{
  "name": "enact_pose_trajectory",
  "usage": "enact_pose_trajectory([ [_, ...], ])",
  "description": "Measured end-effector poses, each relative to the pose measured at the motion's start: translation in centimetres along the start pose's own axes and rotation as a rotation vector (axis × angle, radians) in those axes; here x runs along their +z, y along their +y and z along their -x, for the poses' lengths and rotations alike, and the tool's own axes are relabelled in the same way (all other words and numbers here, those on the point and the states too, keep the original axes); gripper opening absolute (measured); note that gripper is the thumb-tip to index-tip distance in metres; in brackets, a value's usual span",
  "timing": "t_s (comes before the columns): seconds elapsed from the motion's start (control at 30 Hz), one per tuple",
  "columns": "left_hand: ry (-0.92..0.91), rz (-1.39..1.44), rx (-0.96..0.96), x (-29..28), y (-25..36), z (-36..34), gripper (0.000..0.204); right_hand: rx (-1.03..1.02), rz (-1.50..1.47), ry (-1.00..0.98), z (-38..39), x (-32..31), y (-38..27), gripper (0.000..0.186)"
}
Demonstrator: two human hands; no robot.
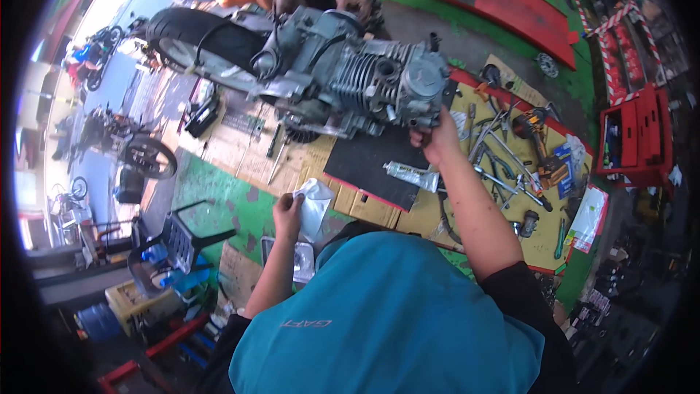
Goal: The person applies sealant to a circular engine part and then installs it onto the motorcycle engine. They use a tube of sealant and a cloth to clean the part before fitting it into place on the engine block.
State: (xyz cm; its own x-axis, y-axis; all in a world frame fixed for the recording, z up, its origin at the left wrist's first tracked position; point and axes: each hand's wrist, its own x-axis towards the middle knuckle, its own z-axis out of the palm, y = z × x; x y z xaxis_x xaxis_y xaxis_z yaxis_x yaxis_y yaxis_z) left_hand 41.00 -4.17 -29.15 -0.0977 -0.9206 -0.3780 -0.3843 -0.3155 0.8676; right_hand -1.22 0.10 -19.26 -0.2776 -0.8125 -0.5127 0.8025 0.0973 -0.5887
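Note:
My left hand [286,211] is closed on the edge of a thin, silvery-white sheet or flat pouch [315,210]; which of the two I cannot tell. My right hand [436,142] reaches up to the underside of a grey motorcycle engine [364,80], right below its round end cover. Its fingers are curled there, and what lies in them is hidden. Beside my right wrist, a white tube [412,176] lies on a black mat [368,164]. The engine's cooling fins face upward.
Past the engine stands another person, whose hands [353,1] are close to it. A motorcycle wheel [208,33] lies behind it at left. Wrenches and other tools [503,157] cover the bench's right side. A metal tray [302,263] is below my left hand, and a plastic chair [182,237] stands left.

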Motion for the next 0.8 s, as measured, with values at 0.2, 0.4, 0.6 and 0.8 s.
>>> enact_pose_trajectory([
  [0.2,0.071,0.187,-0.135,3.3,-0.5,-3.6,0.03,0.088,0.076,0.046,-0.2,-0.1,-0.3,0.047],
  [0.4,-0.276,-0.124,-0.37,3.2,1.2,-4.0,0.043,-0.335,0.007,0.101,0.9,2.3,1.8,0.046],
  [0.6,-0.311,-0.252,-0.295,2.3,-1.0,-4.6,0.055,0.256,-0.169,-0.198,0.0,-0.1,-0.5,0.044],
  [0.8,-0.114,-0.389,-0.267,3.3,1.2,-4.1,0.076,-0.292,0.119,-0.102,-0.4,-0.9,2.5,0.04],
])
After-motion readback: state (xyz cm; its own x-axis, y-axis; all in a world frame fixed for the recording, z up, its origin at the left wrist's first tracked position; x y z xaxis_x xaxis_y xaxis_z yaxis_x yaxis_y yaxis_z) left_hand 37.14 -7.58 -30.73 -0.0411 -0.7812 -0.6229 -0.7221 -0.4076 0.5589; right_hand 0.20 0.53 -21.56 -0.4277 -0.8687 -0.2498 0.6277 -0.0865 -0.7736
